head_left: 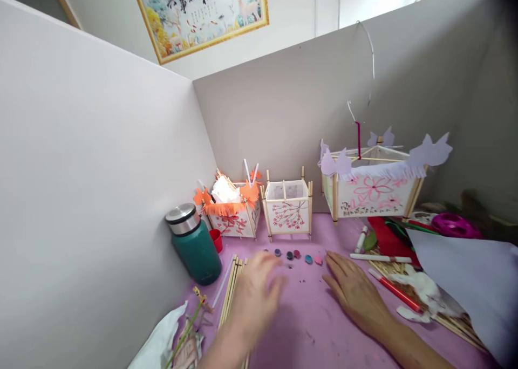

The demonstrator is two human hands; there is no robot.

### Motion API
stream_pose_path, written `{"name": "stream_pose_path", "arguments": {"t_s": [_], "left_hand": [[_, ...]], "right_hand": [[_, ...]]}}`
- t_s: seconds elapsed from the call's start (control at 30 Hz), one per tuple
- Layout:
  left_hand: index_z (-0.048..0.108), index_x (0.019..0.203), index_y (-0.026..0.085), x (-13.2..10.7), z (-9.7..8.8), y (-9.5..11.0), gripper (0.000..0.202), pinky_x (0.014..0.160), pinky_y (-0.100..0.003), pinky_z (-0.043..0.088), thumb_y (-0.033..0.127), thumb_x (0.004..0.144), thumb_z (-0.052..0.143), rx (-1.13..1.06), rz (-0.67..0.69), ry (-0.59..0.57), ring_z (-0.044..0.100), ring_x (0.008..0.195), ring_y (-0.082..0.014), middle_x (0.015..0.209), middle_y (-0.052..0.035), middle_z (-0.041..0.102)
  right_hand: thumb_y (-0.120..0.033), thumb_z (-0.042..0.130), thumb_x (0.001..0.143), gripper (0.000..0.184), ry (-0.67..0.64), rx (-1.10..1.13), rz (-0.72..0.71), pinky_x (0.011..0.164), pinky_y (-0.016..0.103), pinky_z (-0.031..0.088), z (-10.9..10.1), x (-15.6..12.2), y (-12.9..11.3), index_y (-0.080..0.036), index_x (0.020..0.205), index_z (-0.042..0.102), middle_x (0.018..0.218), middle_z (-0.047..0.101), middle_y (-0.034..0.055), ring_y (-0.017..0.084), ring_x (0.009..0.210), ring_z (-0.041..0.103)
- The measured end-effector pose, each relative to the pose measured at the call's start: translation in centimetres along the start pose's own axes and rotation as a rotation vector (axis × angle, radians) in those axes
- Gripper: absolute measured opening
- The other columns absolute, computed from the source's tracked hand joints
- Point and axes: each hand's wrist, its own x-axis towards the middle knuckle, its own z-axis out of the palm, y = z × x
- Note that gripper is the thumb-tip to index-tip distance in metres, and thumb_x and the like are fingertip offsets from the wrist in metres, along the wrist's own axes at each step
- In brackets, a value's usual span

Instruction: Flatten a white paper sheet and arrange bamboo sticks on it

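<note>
My left hand, smeared by motion, is over the purple tabletop beside a bundle of thin wooden sticks. Its fingers are too blurred to show whether anything is in them. Palm down, my right hand lies on the table with fingers stretched out. Between and beyond the hands runs a row of small paint pots, among them a blue one and a pink one by my right fingertips. Behind them stands a stick-framed paper lantern painted with red blossom branches.
An orange-fringed lantern stands behind a red cup and a green bottle. At right hangs a lilac-trimmed lantern. Markers, sticks and white paper crowd the right side. Grey partitions enclose the table.
</note>
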Motion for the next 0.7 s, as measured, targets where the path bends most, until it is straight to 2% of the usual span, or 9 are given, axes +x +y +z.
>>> {"name": "stream_pose_path", "arguments": {"t_s": [0.03, 0.1, 0.17, 0.23, 0.33, 0.43, 0.5, 0.6, 0.7], "left_hand": [[0.063, 0.100, 0.019, 2.1, -1.3, -0.6, 0.021, 0.090, -0.028, 0.048, 0.023, 0.089, 0.045, 0.047, -0.056, 0.091, 0.058, 0.101, -0.0160, 0.107, -0.0061, 0.063], [0.063, 0.100, 0.019, 6.3, -3.3, -2.0, 0.024, 0.090, -0.022, 0.046, 0.019, 0.091, 0.041, 0.273, -0.187, 0.183, 0.057, 0.100, -0.0133, 0.109, -0.0045, 0.061], [0.060, 0.111, 0.016, 10.2, -4.6, -3.5, 0.031, 0.095, -0.028, 0.043, 0.014, 0.090, 0.037, 0.377, -0.259, 0.229, 0.053, 0.108, -0.0179, 0.117, -0.0088, 0.057], [0.058, 0.115, 0.014, 13.7, -5.5, -5.1, 0.034, 0.098, -0.039, 0.041, 0.010, 0.086, 0.040, 0.465, -0.311, 0.218, 0.047, 0.115, -0.0265, 0.122, -0.0126, 0.053], [0.060, 0.111, 0.015, 17.7, -6.5, -7.6, 0.030, 0.095, -0.048, 0.041, 0.016, 0.081, 0.056, 0.553, -0.362, 0.072, 0.045, 0.117, -0.0326, 0.130, -0.0138, 0.047], [0.058, 0.110, 0.016, 20.3, -6.9, -9.8, 0.029, 0.090, -0.046, 0.047, 0.027, 0.084, 0.061, 0.589, -0.413, -0.138, 0.053, 0.106, -0.0247, 0.122, -0.0102, 0.053], [0.058, 0.109, 0.015, 21.2, -6.9, -10.9, 0.029, 0.085, -0.042, 0.050, 0.031, 0.085, 0.060, 0.613, -0.442, -0.215, 0.057, 0.099, -0.0211, 0.112, -0.0087, 0.058], [0.058, 0.106, 0.013, 22.0, -7.1, -11.7, 0.028, 0.083, -0.040, 0.051, 0.034, 0.086, 0.058, 0.655, -0.457, -0.192, 0.059, 0.095, -0.0200, 0.106, -0.0086, 0.059], [0.059, 0.104, 0.013, 22.3, -8.4, -11.5, 0.027, 0.083, -0.041, 0.051, 0.035, 0.087, 0.057, 0.668, -0.450, -0.069, 0.059, 0.094, -0.0197, 0.104, -0.0078, 0.060]], "right_hand": [[-0.047, 0.037, 0.092, 0.049, 0.012, 0.014, 0.001, 0.099, 0.047, 0.040, -0.2, 0.0, 0.0, -0.015, 0.125, 0.056, 0.131, 0.054, 0.0142, 0.028, 0.120, 0.049], [-0.045, 0.037, 0.093, 0.046, 0.021, 0.037, 0.017, 0.097, 0.045, 0.043, -0.4, 0.0, 0.2, -0.016, 0.122, 0.058, 0.127, 0.056, 0.0133, 0.027, 0.116, 0.051], [-0.045, 0.037, 0.093, 0.045, 0.031, 0.057, 0.032, 0.096, 0.045, 0.043, -0.5, 0.1, 0.4, -0.016, 0.120, 0.058, 0.126, 0.056, 0.0130, 0.027, 0.114, 0.052], [-0.044, 0.038, 0.093, 0.044, 0.033, 0.077, 0.034, 0.094, 0.044, 0.044, -0.5, 0.1, 0.4, -0.017, 0.120, 0.058, 0.125, 0.057, 0.0124, 0.026, 0.113, 0.053], [-0.044, 0.039, 0.092, 0.042, 0.040, 0.095, 0.042, 0.090, 0.042, 0.046, -0.8, 0.2, 0.1, -0.019, 0.119, 0.059, 0.122, 0.059, 0.0112, 0.025, 0.110, 0.055], [-0.043, 0.039, 0.092, 0.040, 0.055, 0.103, 0.046, 0.087, 0.040, 0.047, -1.1, 0.4, -0.1, -0.020, 0.118, 0.060, 0.118, 0.061, 0.0100, 0.024, 0.106, 0.057], [-0.042, 0.039, 0.093, 0.039, 0.059, 0.106, 0.042, 0.087, 0.039, 0.047, -1.2, 0.5, -0.2, -0.020, 0.117, 0.060, 0.117, 0.062, 0.0100, 0.023, 0.106, 0.058], [-0.042, 0.038, 0.093, 0.039, 0.043, 0.103, 0.054, 0.088, 0.039, 0.046, -1.3, 0.6, -0.2, -0.020, 0.117, 0.059, 0.117, 0.062, 0.0094, 0.023, 0.106, 0.057], [-0.042, 0.039, 0.093, 0.038, 0.025, 0.093, 0.062, 0.087, 0.039, 0.046, -1.3, 0.7, -0.2, -0.021, 0.117, 0.059, 0.116, 0.063, 0.0084, 0.023, 0.105, 0.057]]}}
